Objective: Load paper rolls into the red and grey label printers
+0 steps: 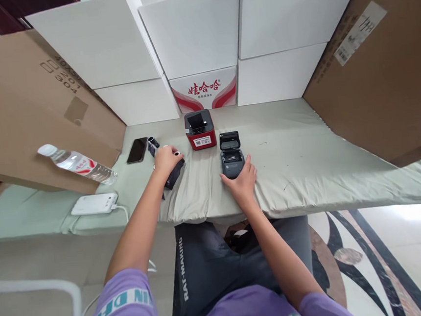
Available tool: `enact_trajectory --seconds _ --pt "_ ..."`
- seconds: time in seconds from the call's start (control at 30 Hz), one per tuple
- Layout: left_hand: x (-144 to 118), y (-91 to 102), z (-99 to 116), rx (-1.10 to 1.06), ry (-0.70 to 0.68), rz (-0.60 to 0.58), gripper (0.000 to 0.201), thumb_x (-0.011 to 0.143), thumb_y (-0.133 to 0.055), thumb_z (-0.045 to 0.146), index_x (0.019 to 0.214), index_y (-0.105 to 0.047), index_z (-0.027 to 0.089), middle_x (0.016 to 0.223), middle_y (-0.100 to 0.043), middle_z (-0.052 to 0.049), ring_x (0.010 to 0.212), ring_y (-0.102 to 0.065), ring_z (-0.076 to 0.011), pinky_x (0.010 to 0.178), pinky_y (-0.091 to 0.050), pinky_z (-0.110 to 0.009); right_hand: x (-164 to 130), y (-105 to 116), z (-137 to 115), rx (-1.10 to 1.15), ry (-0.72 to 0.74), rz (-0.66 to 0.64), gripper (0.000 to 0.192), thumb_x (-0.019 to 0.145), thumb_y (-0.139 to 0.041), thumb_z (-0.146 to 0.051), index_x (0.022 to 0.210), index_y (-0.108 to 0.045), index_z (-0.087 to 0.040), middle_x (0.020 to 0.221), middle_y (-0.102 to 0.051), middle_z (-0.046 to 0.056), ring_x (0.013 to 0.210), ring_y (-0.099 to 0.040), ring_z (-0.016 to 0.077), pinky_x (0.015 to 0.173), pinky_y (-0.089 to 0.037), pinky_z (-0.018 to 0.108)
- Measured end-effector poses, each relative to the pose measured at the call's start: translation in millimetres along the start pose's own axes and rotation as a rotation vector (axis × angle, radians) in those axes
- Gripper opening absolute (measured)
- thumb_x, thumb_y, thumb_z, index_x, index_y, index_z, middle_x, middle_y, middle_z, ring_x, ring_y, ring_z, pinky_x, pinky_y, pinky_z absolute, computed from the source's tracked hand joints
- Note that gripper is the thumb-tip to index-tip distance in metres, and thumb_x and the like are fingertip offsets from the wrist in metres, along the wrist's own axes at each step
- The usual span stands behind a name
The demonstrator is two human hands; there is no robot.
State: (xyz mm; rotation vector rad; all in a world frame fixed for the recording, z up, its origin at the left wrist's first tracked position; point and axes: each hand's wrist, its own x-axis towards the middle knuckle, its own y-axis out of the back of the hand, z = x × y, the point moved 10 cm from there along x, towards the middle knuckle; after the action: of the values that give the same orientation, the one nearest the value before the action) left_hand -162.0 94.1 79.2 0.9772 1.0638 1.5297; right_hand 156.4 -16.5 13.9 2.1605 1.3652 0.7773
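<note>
My right hand (242,180) grips the near end of a small black portable printer (233,162), thumb on its left side and fingers along its right. The printer's lid (229,140) stands open, tilted back, and its inside shows. To the left, my left hand (166,162) reaches down among small dark rolls, its fingers curled at a roll with a white end (177,154). Beside that hand lies a black pouch-like item (175,175), partly covered by it. Another dark roll (152,142) sits just beyond. What exactly the left fingers hold is partly hidden.
A red and black box-shaped printer (200,130) stands behind, between my hands. At left are a phone (137,150), a water bottle (78,164) and a white power bank (94,204) with a cable. White boxes (196,36) and cardboard panels (376,74) enclose the cloth-covered surface (292,160).
</note>
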Motion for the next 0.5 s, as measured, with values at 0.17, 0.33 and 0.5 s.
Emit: enact_trajectory --seconds 0.17,0.33,0.5 --pt "0 53.7 -33 -0.129 -0.011 0.237 0.049 0.083 -0.064 0.057 0.114 -0.079 0.021 0.121 -0.077 -0.011 0.109 -0.069 -0.0301 0.098 -0.053 -0.039 0 1 -1 -0.009 -0.001 0.01 0.117 0.075 -0.077 -0.053 0.163 -0.018 -0.003 0.138 -0.053 0.028 0.129 -0.047 0.043 0.112 -0.038 0.058" --pt "2 58.9 -111 -0.164 0.163 0.001 0.055 0.075 -0.07 0.058 0.113 -0.078 0.019 0.107 -0.08 -0.012 0.095 -0.073 -0.0296 0.088 -0.055 -0.037 0 0 0 -0.006 0.012 0.029 0.117 0.074 -0.077 -0.053 0.162 -0.018 -0.005 0.138 -0.053 0.027 0.129 -0.047 0.0431 0.112 -0.038 0.059" --pt "-19 21.9 -100 -0.213 0.054 -0.324 0.059 0.068 -0.074 0.052 0.118 -0.079 0.022 0.11 -0.081 -0.01 0.082 -0.075 -0.0254 0.081 -0.057 -0.034 2 -4 2 -0.019 0.019 0.018 0.116 0.074 -0.077 -0.054 0.161 -0.019 -0.004 0.137 -0.052 0.028 0.129 -0.046 0.0427 0.113 -0.037 0.059"
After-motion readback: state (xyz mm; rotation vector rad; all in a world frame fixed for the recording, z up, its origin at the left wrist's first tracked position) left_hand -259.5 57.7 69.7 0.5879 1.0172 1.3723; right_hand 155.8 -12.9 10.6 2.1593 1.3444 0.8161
